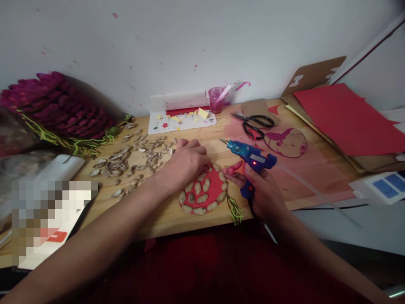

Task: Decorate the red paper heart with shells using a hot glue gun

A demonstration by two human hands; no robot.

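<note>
A red disc (218,185) lies near the table's front edge, with peanut shells around its rim and several more inside the ring. My left hand (190,162) reaches over its upper left rim, fingers bent and pressed together beside the peanut shells; what they pinch is hidden. In my right hand (262,190) is a blue hot glue gun (253,156), its small red light glowing and its metal nozzle pointing up and left, away from the disc. A green yarn tassel (235,210) hangs at the disc's lower right side.
Loose peanut shells (152,158) spread left of the disc. Behind are paper with star cutouts (182,122), a pink-stained cup (217,100) and black-handled scissors (255,122). Red sheets (351,118) lie at right, a cardboard disc (286,142) nearer. A magenta shell-covered piece (60,107) leans at left.
</note>
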